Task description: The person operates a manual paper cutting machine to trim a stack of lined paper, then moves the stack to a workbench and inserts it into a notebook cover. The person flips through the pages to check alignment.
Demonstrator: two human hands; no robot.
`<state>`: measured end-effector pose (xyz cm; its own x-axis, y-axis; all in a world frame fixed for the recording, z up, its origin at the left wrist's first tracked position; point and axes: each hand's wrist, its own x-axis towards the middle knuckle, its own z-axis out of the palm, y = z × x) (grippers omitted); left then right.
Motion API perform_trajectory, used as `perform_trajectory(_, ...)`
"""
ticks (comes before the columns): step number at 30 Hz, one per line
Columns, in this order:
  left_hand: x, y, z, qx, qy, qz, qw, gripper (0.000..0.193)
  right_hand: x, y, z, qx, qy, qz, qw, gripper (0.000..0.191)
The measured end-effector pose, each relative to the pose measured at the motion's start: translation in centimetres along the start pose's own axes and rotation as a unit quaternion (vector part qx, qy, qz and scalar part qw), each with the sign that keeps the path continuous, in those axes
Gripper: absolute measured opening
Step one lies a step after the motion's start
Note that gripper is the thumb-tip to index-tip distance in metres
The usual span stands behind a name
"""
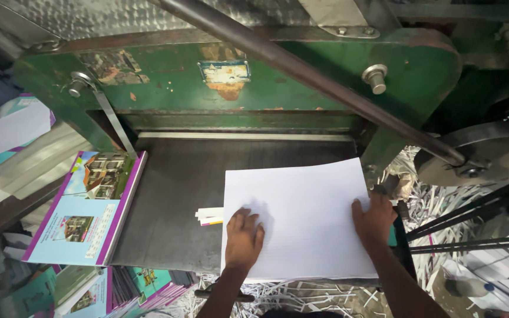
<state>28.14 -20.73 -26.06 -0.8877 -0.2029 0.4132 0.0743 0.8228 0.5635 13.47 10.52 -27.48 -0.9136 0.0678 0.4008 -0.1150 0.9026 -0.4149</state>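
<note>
A stack of white ruled paper [301, 206] lies on the dark steel bed [172, 194] of a green cutting machine [266, 76]. My left hand [244, 237] rests flat on the stack's lower left part, fingers spread. On the stack's right edge sits my right hand [374, 219], fingers on top of the sheets. Narrow white paper strips [209, 215] poke out from under the stack's left side.
A pile of purple-edged notebook covers with house pictures [86, 206] leans at the bed's left. More notebooks [125, 288] lie below it. Paper shreds [301, 294] litter the floor at front and right. A long steel lever bar [301, 68] crosses above; a flywheel [490, 159] sits right.
</note>
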Motion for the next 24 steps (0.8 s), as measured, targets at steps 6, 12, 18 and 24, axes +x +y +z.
perform_trajectory(6, -0.03, 0.19, -0.29, 0.003, 0.013, 0.003, 1.000, 0.033, -0.31, -0.22, -0.48, 0.028, 0.025, -0.025, 0.999, 0.054)
perform_trajectory(12, 0.03, 0.34, -0.35, 0.007, 0.007, -0.008, 1.000, 0.033, -0.30, -0.08, -0.17, 0.012, 0.020, -0.013, 1.000, 0.046)
perform_trajectory(18, 0.02, 0.21, -0.52, 0.000, -0.007, -0.028, 1.000, 0.032, -0.48, -0.19, -0.32, 0.038, 0.042, -0.039, 0.998, 0.043)
perform_trajectory(24, 0.06, -0.07, -0.43, 0.001, -0.008, -0.032, 0.999, 0.032, -0.34, -0.36, -0.44, 0.035, 0.027, -0.025, 0.999, 0.038)
